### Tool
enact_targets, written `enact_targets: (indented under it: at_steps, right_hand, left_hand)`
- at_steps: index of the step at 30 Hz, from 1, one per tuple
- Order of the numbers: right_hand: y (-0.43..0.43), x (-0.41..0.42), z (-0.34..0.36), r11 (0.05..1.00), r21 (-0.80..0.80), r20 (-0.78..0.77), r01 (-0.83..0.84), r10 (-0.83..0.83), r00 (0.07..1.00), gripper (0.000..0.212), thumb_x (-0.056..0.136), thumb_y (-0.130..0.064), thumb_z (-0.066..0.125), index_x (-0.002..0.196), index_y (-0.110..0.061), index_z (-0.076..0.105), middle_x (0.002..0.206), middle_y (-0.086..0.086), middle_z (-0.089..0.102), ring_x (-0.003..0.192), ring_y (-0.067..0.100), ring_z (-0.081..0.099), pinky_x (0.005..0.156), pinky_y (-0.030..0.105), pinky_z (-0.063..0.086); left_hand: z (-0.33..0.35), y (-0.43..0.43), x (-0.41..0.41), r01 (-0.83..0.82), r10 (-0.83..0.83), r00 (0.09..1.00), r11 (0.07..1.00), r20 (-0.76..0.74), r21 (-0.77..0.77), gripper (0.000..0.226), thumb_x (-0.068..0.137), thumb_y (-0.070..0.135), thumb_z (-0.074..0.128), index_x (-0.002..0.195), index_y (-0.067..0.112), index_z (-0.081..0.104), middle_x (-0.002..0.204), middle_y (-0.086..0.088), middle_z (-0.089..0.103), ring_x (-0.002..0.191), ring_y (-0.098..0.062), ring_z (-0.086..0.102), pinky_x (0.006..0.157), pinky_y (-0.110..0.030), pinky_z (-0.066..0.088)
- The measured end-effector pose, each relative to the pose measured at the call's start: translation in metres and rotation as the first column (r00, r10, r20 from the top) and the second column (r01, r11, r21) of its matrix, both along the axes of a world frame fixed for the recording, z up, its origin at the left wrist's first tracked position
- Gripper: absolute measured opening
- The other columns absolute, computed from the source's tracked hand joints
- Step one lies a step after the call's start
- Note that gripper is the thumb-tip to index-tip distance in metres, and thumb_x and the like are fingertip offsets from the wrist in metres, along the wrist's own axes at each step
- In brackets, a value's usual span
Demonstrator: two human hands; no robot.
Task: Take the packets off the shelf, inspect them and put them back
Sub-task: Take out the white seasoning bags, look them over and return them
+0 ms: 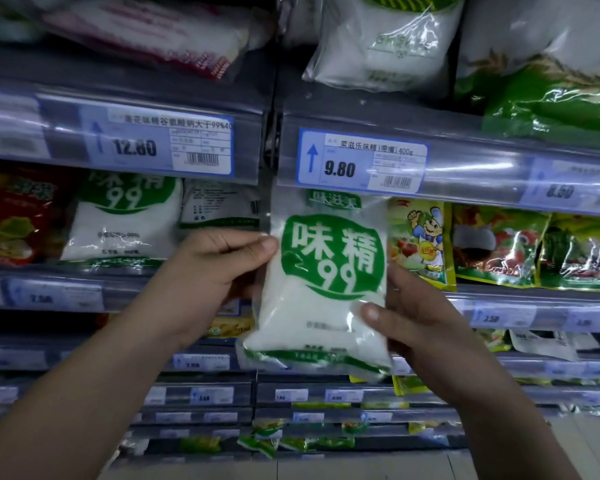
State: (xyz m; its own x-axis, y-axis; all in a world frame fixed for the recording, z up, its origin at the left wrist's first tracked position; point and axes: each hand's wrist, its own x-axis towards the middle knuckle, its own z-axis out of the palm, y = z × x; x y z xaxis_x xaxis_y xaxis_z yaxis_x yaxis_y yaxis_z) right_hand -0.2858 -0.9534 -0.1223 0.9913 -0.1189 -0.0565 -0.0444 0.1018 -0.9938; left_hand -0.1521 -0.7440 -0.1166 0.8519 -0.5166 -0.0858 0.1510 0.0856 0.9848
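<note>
A clear packet of white crystals with a green round label and the number 99 is held upright in front of the shelves, its front facing me. My left hand grips its upper left edge, thumb on the front. My right hand holds its lower right side, thumb pressed on the front. A like packet stands on the shelf at the left, and another shows its back beside it.
A shelf rail with price tags 12.80 and 9.80 runs just above the held packet. Yellow-green seasoning packets stand at the right, a red packet at the far left. Large white bags lie on the upper shelf. Lower shelves hold more packets.
</note>
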Motion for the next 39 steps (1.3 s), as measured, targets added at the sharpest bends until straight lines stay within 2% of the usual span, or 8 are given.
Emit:
enact_targets:
  at_steps: [5, 10, 16, 23, 26, 30, 35, 39]
  right_hand:
    - [0.022, 0.023, 0.01, 0.983, -0.171, 0.028, 0.068, -0.064, 0.998, 0.043, 0.089, -0.007, 0.072, 0.13, -0.017, 0.06, 0.112, 0.006, 0.08, 0.099, 0.019, 0.078, 0.076, 0.03, 0.062]
    - [0.049, 0.067, 0.012, 0.914, -0.304, 0.128, 0.27, -0.241, 0.962, 0.051, 0.084, -0.014, 0.082, 0.127, -0.016, 0.055, 0.113, 0.004, 0.077, 0.099, 0.017, 0.076, 0.084, 0.042, 0.064]
    - [0.065, 0.104, 0.016, 0.72, -0.557, 0.245, 0.414, -0.334, 0.91, 0.035, 0.077, -0.025, 0.087, 0.101, -0.012, 0.065, 0.094, 0.001, 0.075, 0.086, 0.018, 0.072, 0.075, 0.032, 0.059]
    - [0.069, 0.123, 0.011, 0.679, -0.609, 0.238, 0.409, -0.335, 0.911, 0.03, 0.079, -0.024, 0.086, 0.096, -0.009, 0.066, 0.096, 0.008, 0.076, 0.09, 0.023, 0.071, 0.081, 0.038, 0.058]
    - [0.069, 0.119, 0.01, 0.617, -0.691, 0.244, 0.377, -0.292, 0.925, 0.035, 0.083, -0.026, 0.082, 0.11, -0.009, 0.066, 0.101, 0.007, 0.074, 0.087, 0.015, 0.064, 0.067, 0.017, 0.042]
    - [0.069, 0.108, 0.005, 0.547, -0.763, 0.263, 0.345, -0.225, 0.938, 0.029, 0.085, -0.017, 0.075, 0.109, -0.007, 0.063, 0.094, 0.007, 0.067, 0.087, 0.025, 0.064, 0.066, 0.026, 0.043]
    - [0.053, 0.084, 0.013, 0.51, -0.783, 0.277, 0.357, -0.228, 0.933, 0.041, 0.087, -0.01, 0.07, 0.127, -0.014, 0.063, 0.121, 0.01, 0.071, 0.108, 0.028, 0.068, 0.089, 0.037, 0.058]
    - [-0.003, 0.047, 0.022, 0.441, -0.699, 0.384, 0.563, -0.433, 0.815, 0.03, 0.086, -0.008, 0.066, 0.116, -0.009, 0.066, 0.1, 0.012, 0.069, 0.078, 0.023, 0.06, 0.067, 0.026, 0.041]
  left_hand:
    - [0.017, 0.016, 0.002, 0.017, -0.054, 0.98, 0.982, 0.193, 0.189, 0.024, 0.074, 0.038, 0.071, 0.096, 0.041, 0.079, 0.093, 0.011, 0.081, 0.086, -0.005, 0.075, 0.085, -0.037, 0.059]
    - [0.021, 0.029, 0.016, -0.194, 0.025, 0.918, 0.899, 0.397, 0.393, 0.095, 0.048, 0.046, 0.085, 0.135, 0.024, 0.054, 0.122, 0.003, 0.074, 0.103, -0.017, 0.073, 0.094, -0.045, 0.057]
    - [0.013, 0.026, 0.031, -0.404, 0.103, 0.804, 0.818, 0.586, 0.409, 0.054, 0.071, 0.026, 0.088, 0.113, 0.026, 0.054, 0.104, 0.007, 0.069, 0.086, 0.006, 0.061, 0.068, -0.01, 0.045]
    - [-0.002, 0.025, 0.034, -0.572, 0.149, 0.703, 0.7, 0.695, 0.428, 0.066, 0.07, 0.044, 0.084, 0.12, 0.016, 0.052, 0.108, -0.006, 0.073, 0.094, -0.027, 0.07, 0.08, -0.044, 0.059]
    - [-0.002, 0.02, 0.028, -0.595, 0.149, 0.677, 0.688, 0.721, 0.416, 0.074, 0.072, 0.037, 0.084, 0.133, 0.016, 0.048, 0.12, -0.011, 0.069, 0.107, -0.032, 0.067, 0.088, -0.044, 0.056]
    - [-0.001, 0.012, 0.014, -0.653, 0.105, 0.589, 0.645, 0.802, 0.396, 0.075, 0.079, 0.021, 0.082, 0.145, 0.014, 0.047, 0.142, -0.015, 0.051, 0.125, -0.034, 0.05, 0.102, -0.042, 0.043]
    - [0.002, 0.006, 0.007, -0.678, 0.044, 0.523, 0.626, 0.851, 0.385, 0.062, 0.081, 0.011, 0.079, 0.138, 0.018, 0.057, 0.141, -0.014, 0.05, 0.123, -0.036, 0.055, 0.108, -0.045, 0.044]
    - [0.012, -0.015, -0.006, -0.62, 0.022, 0.511, 0.702, 0.86, 0.35, 0.052, 0.083, 0.013, 0.074, 0.133, 0.021, 0.061, 0.133, -0.01, 0.056, 0.117, -0.032, 0.058, 0.1, -0.04, 0.047]
